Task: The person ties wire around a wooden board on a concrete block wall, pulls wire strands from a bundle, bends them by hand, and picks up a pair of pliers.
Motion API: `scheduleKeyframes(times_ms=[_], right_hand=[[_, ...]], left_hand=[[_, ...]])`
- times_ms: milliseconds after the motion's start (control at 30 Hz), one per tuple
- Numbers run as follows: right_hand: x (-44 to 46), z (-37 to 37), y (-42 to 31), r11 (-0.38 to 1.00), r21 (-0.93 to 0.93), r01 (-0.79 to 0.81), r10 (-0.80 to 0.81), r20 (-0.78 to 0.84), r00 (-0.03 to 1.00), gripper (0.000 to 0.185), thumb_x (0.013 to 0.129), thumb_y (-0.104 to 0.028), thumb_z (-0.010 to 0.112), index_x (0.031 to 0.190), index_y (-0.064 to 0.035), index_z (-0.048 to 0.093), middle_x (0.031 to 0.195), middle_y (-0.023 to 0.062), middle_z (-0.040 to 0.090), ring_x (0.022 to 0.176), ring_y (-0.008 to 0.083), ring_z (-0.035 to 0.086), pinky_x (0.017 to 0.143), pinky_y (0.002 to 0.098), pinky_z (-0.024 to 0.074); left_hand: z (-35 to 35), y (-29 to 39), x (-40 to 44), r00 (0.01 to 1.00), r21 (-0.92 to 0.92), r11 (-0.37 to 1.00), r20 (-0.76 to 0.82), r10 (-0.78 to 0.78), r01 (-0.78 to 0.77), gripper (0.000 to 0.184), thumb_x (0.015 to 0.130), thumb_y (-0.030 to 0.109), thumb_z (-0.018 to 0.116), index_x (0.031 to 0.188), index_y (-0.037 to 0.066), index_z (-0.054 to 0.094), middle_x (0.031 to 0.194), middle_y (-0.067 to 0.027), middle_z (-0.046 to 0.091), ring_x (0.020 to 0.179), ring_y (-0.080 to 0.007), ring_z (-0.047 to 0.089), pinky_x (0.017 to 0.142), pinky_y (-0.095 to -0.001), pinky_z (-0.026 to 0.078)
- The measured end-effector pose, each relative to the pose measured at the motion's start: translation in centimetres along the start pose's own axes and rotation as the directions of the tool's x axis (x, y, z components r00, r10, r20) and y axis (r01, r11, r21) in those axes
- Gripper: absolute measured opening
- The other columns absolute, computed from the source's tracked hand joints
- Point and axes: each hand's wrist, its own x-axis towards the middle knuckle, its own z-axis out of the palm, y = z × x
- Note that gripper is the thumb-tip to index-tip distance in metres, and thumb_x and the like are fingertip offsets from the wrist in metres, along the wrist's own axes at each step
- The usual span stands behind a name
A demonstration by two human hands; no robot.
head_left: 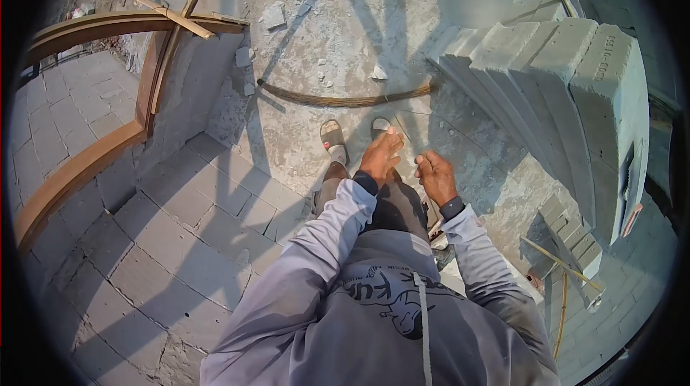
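My left hand (pixel 381 159) is held out in front of my thighs with its fingers curled. What it holds, if anything, is too small to make out. Beside it, a little to the right, my right hand (pixel 436 177) has thumb and fingers pinched together, with a tiny pale bit at the fingertips that I cannot name. A thin line, perhaps string or wire, seems to run near the hands over the floor. The hands are apart. Beyond my sandals (pixel 333 134), a long brown stick-like length (pixel 345 101) lies across the concrete floor.
Large grey blocks (pixel 532 55) stand stacked to the right, with smaller block pieces (pixel 568 231) and a thin wooden stick (pixel 560 264) nearby. A wooden frame (pixel 79 185) is set in the block wall (pixel 172 242) on my left. Rubble (pixel 273 16) lies on the floor.
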Motion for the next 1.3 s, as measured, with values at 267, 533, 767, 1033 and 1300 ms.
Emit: scheduleKeyframes(times_ms=[267, 533, 767, 1033, 1300], right_hand=[[11.4, 15.4, 9.0, 0.964, 0.064, -0.257, 0.201, 0.456, 0.867, 0.026, 0.088, -0.028, 0.057, 0.090, -0.0025, 0.061, 0.068, 0.0106, 0.063, 0.063, 0.0206, 0.062, 0.063, 0.0337, 0.0479], [34.4, 26.7, 23.6, 0.692, -0.640, 0.334, -0.260, 0.210, 0.942, 0.028, 0.080, -0.019, 0.063, 0.104, -0.0078, 0.054, 0.104, 0.0134, 0.055, 0.103, 0.0329, 0.054, 0.086, 0.0431, 0.0430], [39.8, 30.6, 28.0, 0.508, -0.762, 0.401, -0.183, 0.360, 0.915, 0.043, 0.070, -0.015, 0.069, 0.110, -0.0092, 0.055, 0.106, 0.0143, 0.054, 0.103, 0.0327, 0.053, 0.086, 0.0438, 0.0422], [39.3, 28.7, 24.5, 0.714, -0.599, 0.362, 0.089, 0.590, 0.802, 0.038, 0.074, -0.035, 0.069, 0.097, -0.0050, 0.066, 0.100, 0.0202, 0.061, 0.102, 0.0350, 0.057, 0.087, 0.0422, 0.0457], [29.2, 25.0, 10.8, 0.926, -0.319, 0.203, -0.028, 0.479, 0.878, 0.044, 0.078, -0.045, 0.068, 0.083, -0.0014, 0.060, 0.077, 0.0257, 0.063, 0.078, 0.0398, 0.063, 0.070, 0.0453, 0.0489]], left_hand=[[-13.6, -1.0, 10.5, 0.948, -0.113, 0.984, -0.302, 0.100, -0.140, 0.039, 0.096, 0.037, 0.049, 0.114, 0.004, 0.060, 0.071, -0.0003, 0.055, 0.060, -0.0105, 0.053, 0.059, -0.0260, 0.049], [-28.8, -11.6, 30.7, 0.687, -0.252, 0.968, -0.704, -0.181, -0.003, 0.019, 0.090, 0.027, 0.060, 0.096, 0.009, 0.063, 0.061, 0.0035, 0.047, 0.044, -0.0065, 0.039, 0.037, -0.0217, 0.028], [-28.7, -18.5, 41.0, 0.760, -0.316, 0.941, -0.579, -0.295, 0.124, 0.014, 0.085, 0.022, 0.065, 0.093, 0.011, 0.060, 0.066, 0.0027, 0.053, 0.047, -0.0078, 0.044, 0.037, -0.0211, 0.029], [-27.9, -15.7, 34.4, 0.842, -0.413, 0.907, -0.461, -0.282, 0.078, 0.016, 0.086, 0.019, 0.063, 0.097, 0.008, 0.058, 0.086, -0.0021, 0.067, 0.062, -0.0082, 0.059, 0.039, -0.0201, 0.032], [-24.8, -5.6, 22.9, 0.878, -0.284, 0.952, -0.478, -0.034, -0.118, 0.020, 0.085, 0.023, 0.068, 0.093, 0.006, 0.060, 0.074, -0.0014, 0.063, 0.047, -0.0053, 0.046, 0.038, -0.0196, 0.031]])
